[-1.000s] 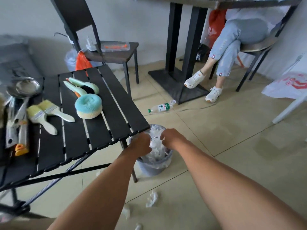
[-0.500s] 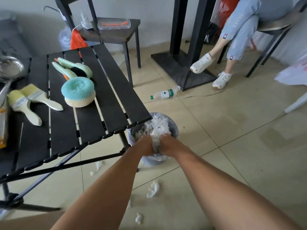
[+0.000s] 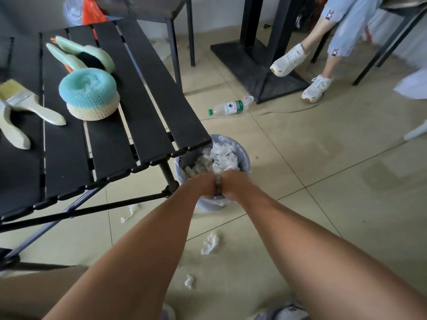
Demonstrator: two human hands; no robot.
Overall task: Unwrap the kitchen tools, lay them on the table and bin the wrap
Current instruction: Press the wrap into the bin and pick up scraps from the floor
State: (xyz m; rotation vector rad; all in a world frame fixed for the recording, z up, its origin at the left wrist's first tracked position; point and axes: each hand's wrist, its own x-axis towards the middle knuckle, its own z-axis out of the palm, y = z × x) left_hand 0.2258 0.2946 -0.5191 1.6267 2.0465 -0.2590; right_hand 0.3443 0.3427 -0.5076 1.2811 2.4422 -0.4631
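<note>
Head view: the binning step is in hand. The left hand point(image 3: 203, 186) and right hand point(image 3: 233, 184) are sunk side by side into crumpled clear wrap point(image 3: 223, 158), which is heaped to the rim of the grey bin point(image 3: 245, 159) at the tabletop point(image 3: 150, 88) corner. The fingers are buried, so I cannot tell whether either hand grips. Next, in my judgement, they must withdraw and collect the stray wrap scraps point(image 3: 210, 244) from the floor.

- The bin point(image 3: 246, 161) is standing on the floor, partly under the table's point(image 3: 147, 116) corner, with wrap point(image 3: 223, 158) lying in it
- The left hand point(image 3: 203, 185) and right hand point(image 3: 233, 186) are gripping the wrap side by side at the near rim
- Scrubbers point(image 3: 89, 95) are lying on the table, brushes point(image 3: 27, 105) left of them
- A bottle point(image 3: 228, 107) is lying behind the bin
</note>
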